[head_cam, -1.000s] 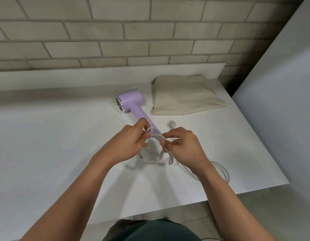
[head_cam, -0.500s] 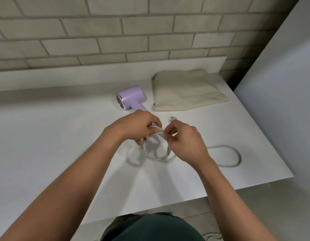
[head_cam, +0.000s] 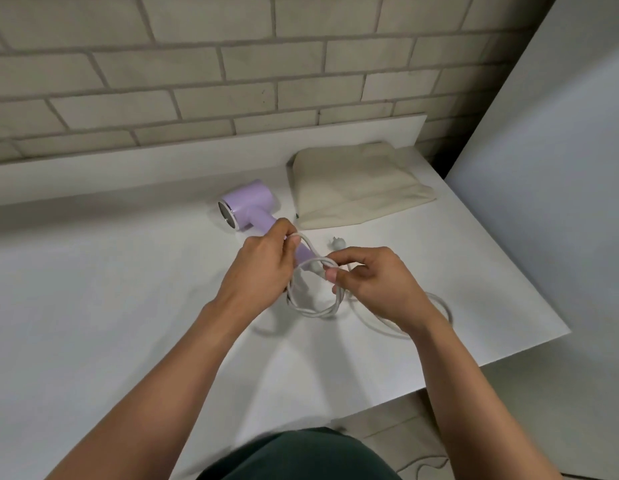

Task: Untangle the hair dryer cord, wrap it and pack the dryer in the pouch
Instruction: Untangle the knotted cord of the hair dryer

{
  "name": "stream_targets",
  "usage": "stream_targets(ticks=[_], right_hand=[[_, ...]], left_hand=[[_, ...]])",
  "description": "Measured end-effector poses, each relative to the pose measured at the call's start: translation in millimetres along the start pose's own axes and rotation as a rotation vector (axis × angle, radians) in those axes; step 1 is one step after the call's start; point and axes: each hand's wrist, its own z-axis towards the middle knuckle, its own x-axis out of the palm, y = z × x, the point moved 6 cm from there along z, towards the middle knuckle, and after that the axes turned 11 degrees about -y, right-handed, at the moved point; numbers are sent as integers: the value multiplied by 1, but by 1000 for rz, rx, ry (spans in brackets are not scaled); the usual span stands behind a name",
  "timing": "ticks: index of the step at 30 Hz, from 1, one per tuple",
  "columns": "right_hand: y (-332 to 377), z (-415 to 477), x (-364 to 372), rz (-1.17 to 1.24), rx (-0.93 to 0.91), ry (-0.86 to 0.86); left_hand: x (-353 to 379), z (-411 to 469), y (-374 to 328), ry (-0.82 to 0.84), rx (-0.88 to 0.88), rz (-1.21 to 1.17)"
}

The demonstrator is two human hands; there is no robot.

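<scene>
A lilac hair dryer [head_cam: 245, 207] lies on the white table [head_cam: 93, 306], its handle pointing toward me. Its white cord [head_cam: 315, 308] forms a small coil of loops between my hands. My left hand [head_cam: 263, 271] pinches the coil at its top, over the handle's end. My right hand [head_cam: 374, 282] grips the cord on the coil's right side. A slack length of cord [head_cam: 443, 303] trails behind my right wrist. The white plug [head_cam: 336, 242] rests on the table beyond my right hand. The beige cloth pouch [head_cam: 356, 188] lies flat at the back right.
A brick wall [head_cam: 197, 81] runs behind the table's raised back ledge. A white panel [head_cam: 561, 202] stands at the right. The table's front right edge [head_cam: 509, 358] is close to my right forearm, with floor and another cable [head_cam: 422, 465] below.
The slack loop on the right has shrunk and drawn in behind my right wrist. The coil between my hands has gained cord, and my left hand has shifted its pinch to the coil's top.
</scene>
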Motion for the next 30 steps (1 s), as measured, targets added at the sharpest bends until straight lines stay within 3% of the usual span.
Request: stream_targets(ticks=[4, 8, 10, 14, 22, 25, 30], right_hand=[[-2, -2, 9, -43, 30, -56], [-2, -3, 6, -35, 54, -97], [-3, -2, 5, -26, 69, -118], [-6, 1, 2, 19, 110, -153], [0, 6, 1, 36, 126, -158], [-1, 5, 4, -14, 114, -168], [2, 8, 1, -47, 89, -192]], left_hand=[[3, 4, -11, 199, 434, 268], [-11, 8, -25, 124, 708, 325], [-15, 10, -25, 61, 724, 368], [-10, 14, -21, -14, 596, 448], [-28, 19, 4, -173, 87, 396], [-22, 22, 5, -105, 179, 386], [-5, 15, -13, 81, 674, 353]])
